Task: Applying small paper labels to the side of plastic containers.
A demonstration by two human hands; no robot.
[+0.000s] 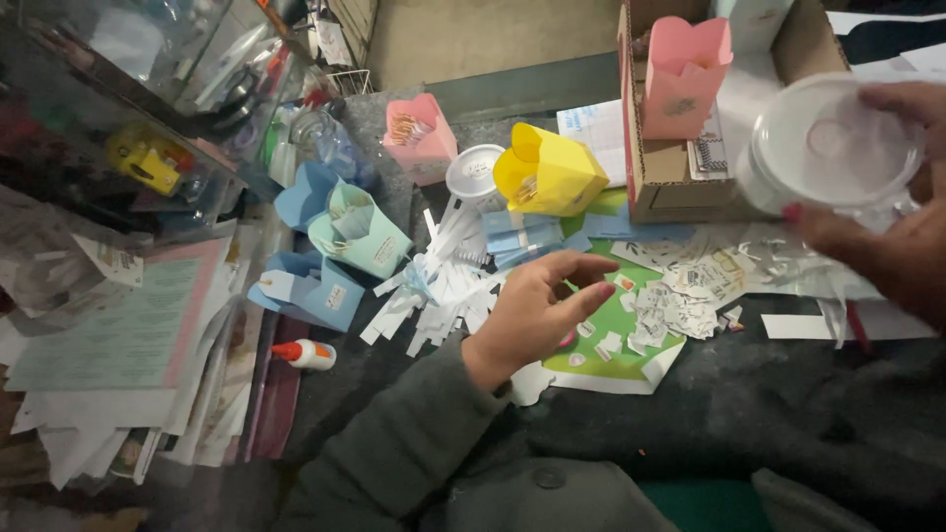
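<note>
a person's left hand hovers half open over a cluttered dark work surface, fingers loosely curled and spread, thumb apart, holding nothing; its fingertips hang just above a green sheet strewn with small paper cuttings. the right hand, at the far right edge of the view, grips a clear round plastic container from the side and below, fingers wrapped around its rim, the container raised above the surface and tilted toward the camera. just beside the container stands an open cardboard box with a pink paper favour box inside it. a yellow paper box lies tipped next to a small white cup, with another pink box behind them. pale blue and mint paper boxes cluster to the left, near a fan of white paper strips. a small glue bottle with an orange cap lies on its side near the left sleeve. stacked papers fill the left edge.
</note>
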